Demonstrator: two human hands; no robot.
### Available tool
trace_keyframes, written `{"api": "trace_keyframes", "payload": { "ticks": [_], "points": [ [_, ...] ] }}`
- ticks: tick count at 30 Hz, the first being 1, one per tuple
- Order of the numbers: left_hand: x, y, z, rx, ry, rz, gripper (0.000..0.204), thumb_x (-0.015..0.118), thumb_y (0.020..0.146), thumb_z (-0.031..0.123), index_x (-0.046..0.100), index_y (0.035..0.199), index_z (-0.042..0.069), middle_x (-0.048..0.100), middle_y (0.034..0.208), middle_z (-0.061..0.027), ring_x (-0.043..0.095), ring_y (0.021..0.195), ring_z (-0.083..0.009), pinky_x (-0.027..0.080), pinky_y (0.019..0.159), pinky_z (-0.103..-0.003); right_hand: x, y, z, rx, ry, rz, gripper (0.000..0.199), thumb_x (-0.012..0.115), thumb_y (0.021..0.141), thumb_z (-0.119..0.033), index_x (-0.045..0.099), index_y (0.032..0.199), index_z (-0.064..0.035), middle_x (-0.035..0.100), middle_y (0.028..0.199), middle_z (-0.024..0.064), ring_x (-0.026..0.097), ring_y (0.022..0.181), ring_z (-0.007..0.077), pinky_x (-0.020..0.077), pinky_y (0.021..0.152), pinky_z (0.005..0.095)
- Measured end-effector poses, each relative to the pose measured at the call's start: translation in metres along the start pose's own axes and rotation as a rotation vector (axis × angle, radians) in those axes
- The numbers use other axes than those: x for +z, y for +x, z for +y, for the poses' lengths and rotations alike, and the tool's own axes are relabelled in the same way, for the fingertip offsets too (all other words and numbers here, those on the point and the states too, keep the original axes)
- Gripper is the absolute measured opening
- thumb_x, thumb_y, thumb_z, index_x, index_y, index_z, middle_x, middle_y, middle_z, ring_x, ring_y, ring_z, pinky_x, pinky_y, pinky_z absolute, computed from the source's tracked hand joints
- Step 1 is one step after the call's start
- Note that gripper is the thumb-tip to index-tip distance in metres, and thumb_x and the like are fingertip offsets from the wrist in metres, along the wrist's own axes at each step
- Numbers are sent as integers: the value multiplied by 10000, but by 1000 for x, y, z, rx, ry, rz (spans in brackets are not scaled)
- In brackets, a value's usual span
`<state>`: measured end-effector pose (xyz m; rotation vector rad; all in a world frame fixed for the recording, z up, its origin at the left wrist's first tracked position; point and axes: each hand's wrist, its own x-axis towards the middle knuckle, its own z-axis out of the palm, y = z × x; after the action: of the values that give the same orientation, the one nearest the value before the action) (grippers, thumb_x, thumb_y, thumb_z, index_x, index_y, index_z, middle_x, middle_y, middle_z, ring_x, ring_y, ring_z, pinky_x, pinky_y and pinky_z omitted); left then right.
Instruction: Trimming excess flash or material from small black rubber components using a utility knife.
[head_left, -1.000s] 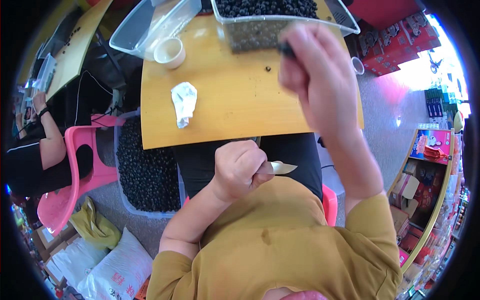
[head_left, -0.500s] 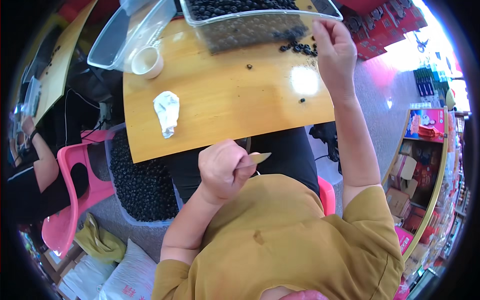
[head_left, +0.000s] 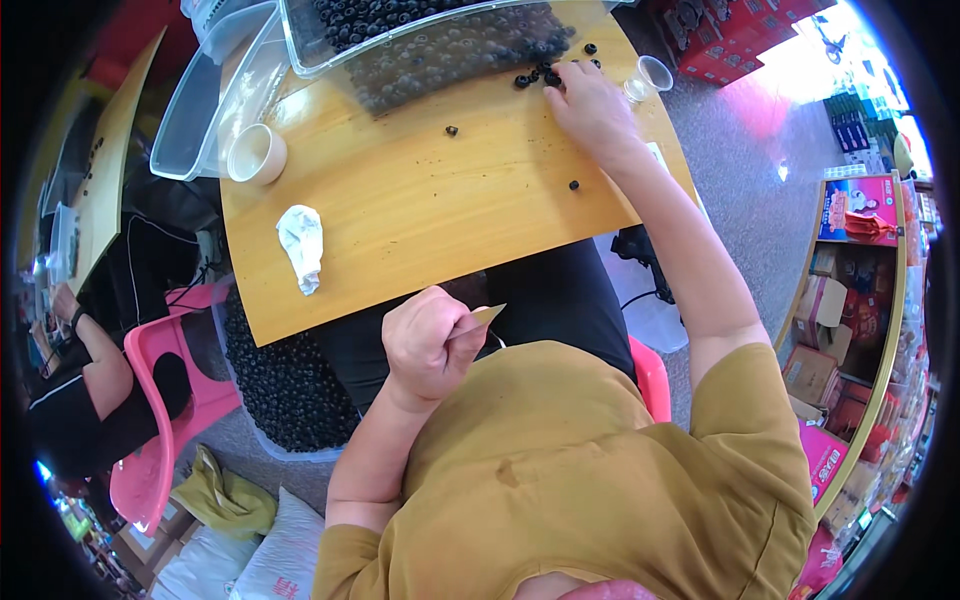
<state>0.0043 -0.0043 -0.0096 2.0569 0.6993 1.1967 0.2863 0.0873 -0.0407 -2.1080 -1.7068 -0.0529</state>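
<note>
My left hand (head_left: 425,345) is closed in a fist in front of my belly, just off the table's near edge. A small pointed knife blade (head_left: 488,315) sticks out of it to the right; its handle is hidden in the fist. My right hand (head_left: 592,110) is stretched across the table, palm down. Its thumb and bent fingers close around a small black round piece (head_left: 553,78) in a little loose group beside the big clear tub (head_left: 350,62) full of such pieces. Single black pieces lie nearer, one of them (head_left: 574,185) below the right wrist.
On the wooden table (head_left: 390,220) stand a white cup (head_left: 257,155), an empty clear tub (head_left: 190,140) and a small clear cup (head_left: 652,76). A crumpled white cloth (head_left: 301,248) lies at left. Below is another tub of black pieces (head_left: 285,390). A person sits on a pink chair (head_left: 150,400).
My right hand has come down and left from above the table to the loose black pieces. The small clear cup now shows. My left hand still holds the knife; the whole view has shifted slightly.
</note>
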Motion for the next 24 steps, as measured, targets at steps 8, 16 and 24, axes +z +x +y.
{"api": "trace_keyframes", "payload": {
  "ticks": [8, 16, 24],
  "points": [
    [-11, 2, -1, -11, 5, 11, 243, 617, 814, 122, 451, 650, 54, 425, 526, -62, 402, 433, -189, 314, 412, -276, 5, -4, -19, -52, -32, -40, 247, 549, 822, -236, 568, 990, -56, 566, 943, 128, 565, 841, 299, 450, 736, 379],
    [-20, 2, -2, -97, -4, 79, 256, 612, 821, 138, 456, 646, 34, 422, 529, -68, 402, 435, -198, 319, 418, -278, -40, -66, -101, 146, 1063, -346, 249, 528, 883, -215, 533, 989, 10, 545, 783, 19, 500, 653, 88, 410, 608, 209],
    [-19, 0, -1, -29, 26, 75, 257, 608, 833, 175, 471, 668, 34, 412, 542, -66, 406, 445, -198, 321, 422, -285, -75, -108, -137, 322, 1769, -671, 284, 455, 926, -231, 546, 1013, 23, 504, 738, 20, 453, 604, 41, 353, 482, 176]
  ]
}}
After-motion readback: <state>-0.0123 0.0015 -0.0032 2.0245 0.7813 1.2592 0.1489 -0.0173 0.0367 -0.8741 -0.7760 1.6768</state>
